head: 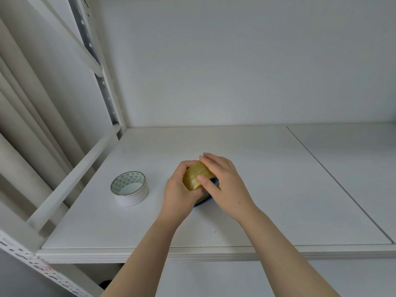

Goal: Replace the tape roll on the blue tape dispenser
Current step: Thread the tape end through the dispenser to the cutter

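A yellowish-brown tape roll (195,175) sits in the blue tape dispenser (204,201), of which only a blue edge shows beneath my hands. My left hand (179,194) wraps around the roll's left side. My right hand (222,183) covers its right side, thumb pressed on the roll's face. Both hands grip the roll, just above the white shelf board (257,189). A second roll, white with a green triangle pattern inside its core (129,188), lies flat on the shelf to the left, apart from my hands.
The shelf has a white metal frame rail (70,181) along its left side and a perforated upright (102,86) at the back left corner. A seam (338,183) splits the board at the right. The front edge (192,254) is near my forearms.
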